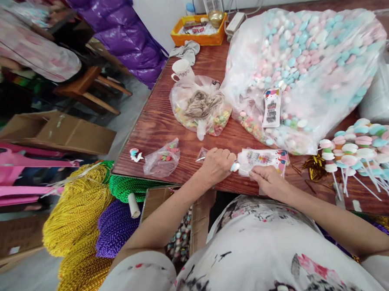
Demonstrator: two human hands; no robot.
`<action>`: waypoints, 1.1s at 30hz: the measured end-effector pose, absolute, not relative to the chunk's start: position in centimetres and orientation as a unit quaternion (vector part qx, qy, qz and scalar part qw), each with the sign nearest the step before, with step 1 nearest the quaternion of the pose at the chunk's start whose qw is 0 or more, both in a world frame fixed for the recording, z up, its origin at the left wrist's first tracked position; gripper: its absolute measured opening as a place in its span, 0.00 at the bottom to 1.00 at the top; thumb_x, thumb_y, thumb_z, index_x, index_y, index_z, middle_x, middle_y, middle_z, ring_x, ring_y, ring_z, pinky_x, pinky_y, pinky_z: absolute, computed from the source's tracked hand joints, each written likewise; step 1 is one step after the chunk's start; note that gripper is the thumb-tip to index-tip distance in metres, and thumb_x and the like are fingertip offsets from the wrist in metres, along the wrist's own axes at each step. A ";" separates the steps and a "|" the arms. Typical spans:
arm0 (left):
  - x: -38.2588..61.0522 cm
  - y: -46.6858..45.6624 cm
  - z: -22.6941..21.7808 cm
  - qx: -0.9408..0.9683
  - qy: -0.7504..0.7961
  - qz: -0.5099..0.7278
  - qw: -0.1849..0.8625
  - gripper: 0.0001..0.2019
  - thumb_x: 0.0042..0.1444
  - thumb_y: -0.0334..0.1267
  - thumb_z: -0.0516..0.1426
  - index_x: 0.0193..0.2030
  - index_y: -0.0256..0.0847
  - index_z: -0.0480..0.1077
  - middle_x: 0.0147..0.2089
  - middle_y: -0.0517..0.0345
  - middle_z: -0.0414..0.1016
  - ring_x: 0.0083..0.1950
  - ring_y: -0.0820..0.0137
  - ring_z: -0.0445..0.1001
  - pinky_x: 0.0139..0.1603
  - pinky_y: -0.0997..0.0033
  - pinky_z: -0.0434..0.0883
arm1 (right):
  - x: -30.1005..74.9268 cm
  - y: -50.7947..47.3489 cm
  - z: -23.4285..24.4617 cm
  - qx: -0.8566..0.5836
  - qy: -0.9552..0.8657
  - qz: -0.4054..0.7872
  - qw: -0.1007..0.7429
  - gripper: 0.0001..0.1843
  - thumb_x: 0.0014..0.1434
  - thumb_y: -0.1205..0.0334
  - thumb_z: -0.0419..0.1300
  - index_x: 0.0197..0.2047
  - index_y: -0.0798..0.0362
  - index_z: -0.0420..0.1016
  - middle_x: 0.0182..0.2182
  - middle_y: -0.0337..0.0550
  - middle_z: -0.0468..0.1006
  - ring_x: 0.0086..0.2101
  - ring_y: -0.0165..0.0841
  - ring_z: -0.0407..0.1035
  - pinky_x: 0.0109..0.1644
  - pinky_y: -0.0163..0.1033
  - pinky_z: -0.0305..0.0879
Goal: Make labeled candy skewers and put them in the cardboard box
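Observation:
My left hand is closed around a pastel candy on a stick, its white stick poking out to the left. It pushes the candy into the mouth of a small printed cellophane bag lying flat on the wooden table. My right hand pinches the near edge of that bag at the table's front edge. Both hands meet close together in front of my body.
A huge clear bag of pastel candies fills the back right. Finished candy sticks lie right, gold twist ties beside them. A smaller candy bag, mug, orange tray. Bead strands hang left.

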State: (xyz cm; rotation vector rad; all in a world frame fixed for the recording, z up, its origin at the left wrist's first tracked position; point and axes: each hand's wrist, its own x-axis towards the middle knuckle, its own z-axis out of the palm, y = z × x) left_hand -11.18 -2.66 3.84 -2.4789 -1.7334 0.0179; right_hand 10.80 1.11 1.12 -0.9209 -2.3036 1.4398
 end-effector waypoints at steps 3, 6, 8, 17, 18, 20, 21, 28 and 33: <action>-10.8 -2.8 4.1 -0.818 -0.574 0.027 0.030 0.06 0.57 0.30 0.53 0.33 0.36 0.71 0.30 0.48 0.73 0.33 0.62 0.72 0.34 0.63 0.59 | 10.1 1.2 1.0 -0.309 -0.893 0.284 0.160 0.16 0.65 0.64 0.48 0.28 0.53 0.70 0.18 0.38 0.67 0.21 0.29 0.56 0.30 0.37 0.45; -10.9 -3.5 3.7 -0.808 -0.587 0.032 -0.029 0.03 0.53 0.30 0.55 0.33 0.37 0.71 0.30 0.50 0.74 0.33 0.63 0.73 0.33 0.65 0.59 | 9.9 2.1 1.0 -0.248 -0.943 0.120 0.188 0.14 0.63 0.69 0.49 0.30 0.54 0.73 0.21 0.42 0.72 0.24 0.31 0.59 0.32 0.39 0.46; -11.1 -4.0 3.4 -0.789 -0.610 0.014 -0.077 0.03 0.54 0.33 0.56 0.32 0.38 0.70 0.29 0.53 0.74 0.31 0.65 0.72 0.30 0.68 0.57 | 10.2 2.9 1.1 -0.183 -0.957 0.058 0.217 0.15 0.64 0.71 0.48 0.34 0.54 0.76 0.24 0.43 0.73 0.26 0.32 0.61 0.34 0.39 0.48; -11.1 -3.7 4.2 -0.752 -0.604 -0.055 -0.257 0.08 0.52 0.38 0.59 0.26 0.39 0.67 0.24 0.61 0.71 0.25 0.73 0.67 0.27 0.73 0.55 | 11.3 3.9 1.8 -0.100 -0.970 0.038 0.217 0.15 0.65 0.73 0.47 0.33 0.55 0.74 0.23 0.42 0.72 0.26 0.31 0.60 0.33 0.41 0.47; -10.9 -3.5 4.2 -0.753 -0.607 -0.054 -0.251 0.08 0.53 0.38 0.59 0.26 0.39 0.68 0.24 0.61 0.71 0.26 0.72 0.67 0.27 0.73 0.55 | 11.1 3.7 1.8 -0.117 -0.972 0.047 0.197 0.15 0.63 0.73 0.48 0.32 0.55 0.74 0.23 0.42 0.72 0.25 0.31 0.60 0.32 0.41 0.47; -10.3 -3.2 4.2 -0.754 -0.608 -0.048 -0.244 0.06 0.54 0.36 0.58 0.27 0.39 0.69 0.24 0.59 0.72 0.26 0.71 0.69 0.28 0.72 0.56 | 10.7 3.4 2.1 -0.166 -0.972 0.076 0.146 0.13 0.61 0.73 0.50 0.32 0.55 0.74 0.23 0.43 0.73 0.24 0.31 0.59 0.31 0.40 0.44; -10.0 -3.2 4.2 -0.757 -0.604 -0.044 -0.246 0.06 0.54 0.36 0.58 0.28 0.39 0.69 0.25 0.59 0.73 0.27 0.71 0.69 0.28 0.72 0.57 | 10.6 3.3 2.3 -0.190 -0.970 0.099 0.117 0.12 0.60 0.72 0.50 0.32 0.55 0.74 0.23 0.43 0.73 0.23 0.31 0.59 0.31 0.40 0.44; -9.9 -4.2 5.2 -0.793 -0.577 -0.130 -0.145 0.14 0.53 0.40 0.62 0.45 0.37 0.70 0.46 0.47 0.75 0.48 0.60 0.71 0.50 0.61 0.68 | 11.2 4.4 3.2 -0.282 -0.931 0.230 0.031 0.14 0.66 0.64 0.50 0.33 0.55 0.74 0.26 0.44 0.78 0.26 0.32 0.66 0.33 0.37 0.49; -10.5 -6.0 5.1 -0.716 -0.654 -0.232 -0.078 0.07 0.58 0.41 0.58 0.35 0.40 0.70 0.37 0.53 0.75 0.42 0.66 0.71 0.47 0.64 0.69 | 12.0 3.3 1.6 -0.375 -0.887 0.255 0.091 0.14 0.66 0.62 0.49 0.36 0.55 0.74 0.25 0.44 0.78 0.26 0.33 0.69 0.32 0.36 0.52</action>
